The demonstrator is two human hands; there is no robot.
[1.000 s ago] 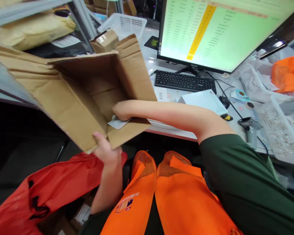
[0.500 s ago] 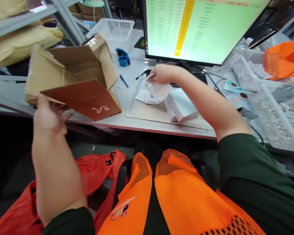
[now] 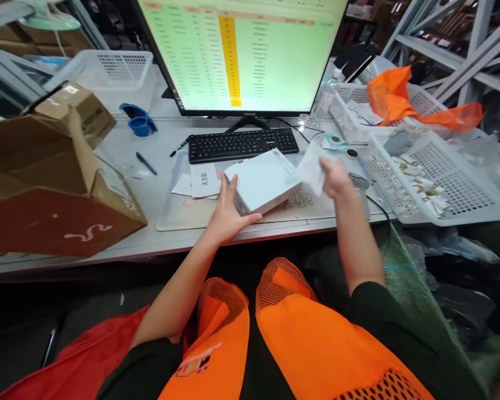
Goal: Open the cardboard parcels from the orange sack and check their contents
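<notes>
My left hand (image 3: 228, 208) grips the near left corner of a flat white box (image 3: 263, 180) that lies on the desk mat (image 3: 175, 208) in front of the keyboard (image 3: 241, 144). To the right of the box, my right hand (image 3: 335, 178) hovers over the desk and pinches a small white paper slip (image 3: 312, 169), blurred by motion. Two loose paper slips (image 3: 198, 180) lie on the mat left of the box. An open brown cardboard box (image 3: 45, 183) lies on its side at the left end of the desk.
A monitor (image 3: 241, 50) with a green spreadsheet stands behind the keyboard. White mesh baskets (image 3: 437, 183) with small items fill the right side, with an orange bag (image 3: 395, 94) behind them. A pen (image 3: 145, 163), a blue tape holder (image 3: 138, 119) and another basket (image 3: 104, 69) lie at the back left.
My left hand let go of the cardboard box and took hold of the white box. My right hand swung right with a paper slip. The view turned right.
</notes>
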